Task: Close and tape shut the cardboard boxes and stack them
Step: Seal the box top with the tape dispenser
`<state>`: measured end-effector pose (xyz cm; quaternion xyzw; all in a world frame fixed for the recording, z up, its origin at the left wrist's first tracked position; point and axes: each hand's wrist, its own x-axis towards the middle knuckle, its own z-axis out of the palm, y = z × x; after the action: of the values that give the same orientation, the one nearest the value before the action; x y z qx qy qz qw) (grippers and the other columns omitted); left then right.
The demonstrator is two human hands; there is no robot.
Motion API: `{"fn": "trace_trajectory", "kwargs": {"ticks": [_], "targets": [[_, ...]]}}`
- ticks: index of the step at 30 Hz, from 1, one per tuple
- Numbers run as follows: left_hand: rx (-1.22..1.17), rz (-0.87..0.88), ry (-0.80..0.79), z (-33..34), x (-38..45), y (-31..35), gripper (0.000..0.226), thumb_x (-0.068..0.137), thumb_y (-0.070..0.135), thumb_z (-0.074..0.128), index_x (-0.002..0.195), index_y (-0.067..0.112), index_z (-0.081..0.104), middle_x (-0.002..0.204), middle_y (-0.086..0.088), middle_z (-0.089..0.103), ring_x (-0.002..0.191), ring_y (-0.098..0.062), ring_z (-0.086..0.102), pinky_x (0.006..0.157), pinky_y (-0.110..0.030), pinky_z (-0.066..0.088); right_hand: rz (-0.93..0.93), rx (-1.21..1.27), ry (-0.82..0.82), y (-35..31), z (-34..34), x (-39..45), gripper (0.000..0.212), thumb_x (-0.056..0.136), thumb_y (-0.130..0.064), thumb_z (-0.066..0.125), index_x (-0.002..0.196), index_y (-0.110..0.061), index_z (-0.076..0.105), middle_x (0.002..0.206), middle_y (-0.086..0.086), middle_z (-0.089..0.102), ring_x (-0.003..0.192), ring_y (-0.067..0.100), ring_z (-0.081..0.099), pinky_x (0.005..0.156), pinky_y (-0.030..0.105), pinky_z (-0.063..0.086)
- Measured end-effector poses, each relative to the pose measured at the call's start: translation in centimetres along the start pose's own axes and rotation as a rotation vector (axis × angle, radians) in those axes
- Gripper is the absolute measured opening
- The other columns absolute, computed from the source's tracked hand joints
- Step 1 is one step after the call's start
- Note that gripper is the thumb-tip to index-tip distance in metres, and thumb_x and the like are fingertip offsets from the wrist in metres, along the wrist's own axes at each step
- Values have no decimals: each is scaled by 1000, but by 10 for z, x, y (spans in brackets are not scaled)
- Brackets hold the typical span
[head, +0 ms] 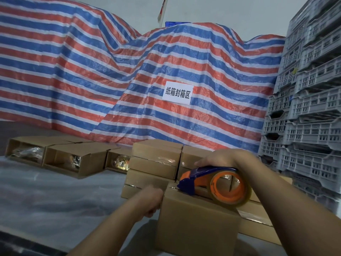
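Closed brown cardboard box (197, 218) upright, blue-orange tape dispenser (212, 183) resting on top.

Right hand (221, 159) presses tape dispenser (212, 182) onto box (195, 218) — left hand (149, 200) steadying.

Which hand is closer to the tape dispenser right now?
Right. The right hand grips the tape dispenser from above, on top of the near box. The left hand is apart from it, holding that box's left side.

Bare forearms (118, 224); no sleeves showing
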<state>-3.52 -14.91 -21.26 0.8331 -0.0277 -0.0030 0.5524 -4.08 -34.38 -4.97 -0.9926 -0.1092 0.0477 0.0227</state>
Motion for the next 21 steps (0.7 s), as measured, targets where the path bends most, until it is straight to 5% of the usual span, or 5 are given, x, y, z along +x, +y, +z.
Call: {"fn": "trace_trajectory", "kwargs": {"ticks": [5, 8, 11, 16, 21], "targets": [[8, 126, 224, -14, 9, -2, 30, 104, 28, 38, 78, 19, 50, 70, 1, 48, 63, -12, 44, 60, -26, 37, -1, 85, 15, 4, 1, 5, 28, 102, -55, 42, 99, -33, 59, 66, -18, 66, 57, -10, 61, 61, 14, 39], [45, 201, 166, -14, 4, 23, 37, 102, 49, 38, 75, 27, 52, 73, 8, 55, 68, -4, 50, 57, -22, 33, -41, 8, 4, 7, 3, 8, 36, 101, -55, 43, 122, -30, 58, 93, -12, 68, 82, -2, 63, 70, 16, 40], [136, 173, 42, -5, 4, 31, 42, 98, 54, 42, 81, 22, 63, 68, 9, 59, 57, -1, 53, 52, -21, 34, -116, -86, 13, 7, 1, 6, 33, 108, -31, 42, 140, -29, 48, 107, -25, 58, 87, -29, 50, 71, -3, 36], [43, 40, -14, 1, 6, 24, 32, 97, 47, 45, 94, 20, 61, 75, -1, 45, 62, -14, 38, 55, -24, 32, -69, 15, -34, 10, 1, 12, 23, 106, -44, 41, 101, -32, 60, 79, -16, 65, 61, -14, 60, 62, 9, 43], [99, 10, 1, -2, 6, 28, 34, 96, 43, 46, 104, 17, 66, 79, -3, 47, 67, -16, 38, 57, -26, 30, 37, 118, -80, 14, -8, 3, 35, 101, -58, 42, 101, -29, 61, 63, -13, 69, 55, 0, 64, 54, 13, 48]]}}
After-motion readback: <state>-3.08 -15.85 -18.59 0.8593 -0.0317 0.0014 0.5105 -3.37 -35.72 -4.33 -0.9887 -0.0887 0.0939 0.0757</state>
